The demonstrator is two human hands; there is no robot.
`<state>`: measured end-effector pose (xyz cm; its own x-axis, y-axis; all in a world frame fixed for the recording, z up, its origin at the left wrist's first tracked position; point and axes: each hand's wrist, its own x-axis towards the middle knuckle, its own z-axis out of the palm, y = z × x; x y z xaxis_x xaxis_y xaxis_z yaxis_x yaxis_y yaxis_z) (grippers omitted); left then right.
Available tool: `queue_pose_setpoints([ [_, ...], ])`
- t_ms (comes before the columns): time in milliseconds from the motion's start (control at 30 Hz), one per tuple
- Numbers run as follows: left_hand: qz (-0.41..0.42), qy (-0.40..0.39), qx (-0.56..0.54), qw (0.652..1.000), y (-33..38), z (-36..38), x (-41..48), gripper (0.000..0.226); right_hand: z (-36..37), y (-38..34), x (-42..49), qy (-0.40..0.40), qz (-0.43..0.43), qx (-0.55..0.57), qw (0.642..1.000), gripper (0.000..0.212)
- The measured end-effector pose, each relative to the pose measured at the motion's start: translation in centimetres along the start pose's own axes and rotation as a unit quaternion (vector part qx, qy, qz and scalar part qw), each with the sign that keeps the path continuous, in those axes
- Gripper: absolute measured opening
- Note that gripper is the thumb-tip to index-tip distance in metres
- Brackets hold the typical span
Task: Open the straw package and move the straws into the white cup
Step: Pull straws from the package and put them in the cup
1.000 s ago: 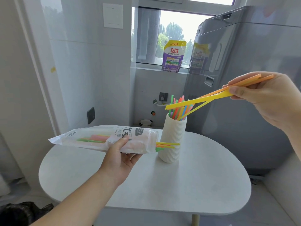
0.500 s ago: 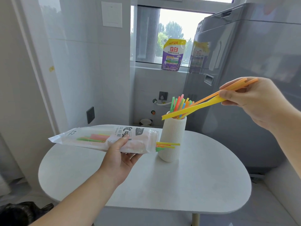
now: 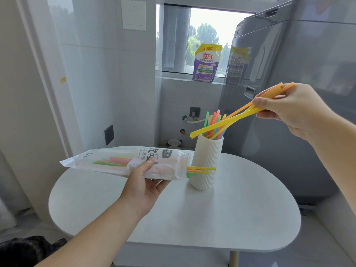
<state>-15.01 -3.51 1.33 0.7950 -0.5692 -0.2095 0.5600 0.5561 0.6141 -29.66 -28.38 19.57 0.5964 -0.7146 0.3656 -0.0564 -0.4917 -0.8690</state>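
- While R hand [image 3: 294, 112] pinches a few yellow + orange straws [image 3: 238, 116] near their top ends btw thumb and fingers, the low tips hang right at the rim of the white cup [image 3: 207, 162], not yet inside
- L hand [image 3: 142, 185] grips the straw package [image 3: 123, 162] from below, thumb on top, roughly level above the table [image 3: 231, 218], open end twd the cup
- loose straws [image 3: 200, 169] poke out of that end; touching the cup or not, can't tell
- cup already holds a mixed-colour bunch [image 3: 207, 120], leaning
- handling, prob: straws v light, thin, bendy, smooth; they fan apart in a loose pinch and crush if squeezed, so best held as a bundle near one end
- package looks like soft, slippery film that sags; support mid-length, keep mouth level
- cup is tall + narrow, so a sideways knock may tip it
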Motion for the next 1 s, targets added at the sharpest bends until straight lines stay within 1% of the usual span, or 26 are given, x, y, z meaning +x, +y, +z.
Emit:
queue_pose_setpoints([
  [133,0.0,0.001,0.002,1.0,0.1,-0.1,0.1,0.016,-0.8,0.0,0.1,0.02,-0.001,0.022,1.0,0.009],
  [300,0.002,0.0,0.002,1.0,0.2,-0.1,0.1,0.017,-1.5,0.6,0.2,0.011,0.001,0.021,1.0,0.011],
  [467,-0.002,0.003,0.003,1.0,0.1,0.0,0.0,0.017,-1.9,0.9,0.5,0.027,-0.008,0.037,0.999,0.013],
  [600,0.0,0.007,0.003,1.0,0.1,-0.1,-0.1,0.02,-2.3,1.9,0.5,0.043,0.009,0.065,0.997,0.018],
  [733,0.0,0.003,0.004,1.0,0.1,-0.1,-0.1,0.017,-2.7,2.4,0.3,0.056,0.029,0.096,0.993,0.014],
  [1000,-0.002,-0.003,0.003,1.0,-0.1,0.1,-0.2,0.018,-3.4,2.6,0.5,0.07,0.067,0.117,0.988,0.016],
])
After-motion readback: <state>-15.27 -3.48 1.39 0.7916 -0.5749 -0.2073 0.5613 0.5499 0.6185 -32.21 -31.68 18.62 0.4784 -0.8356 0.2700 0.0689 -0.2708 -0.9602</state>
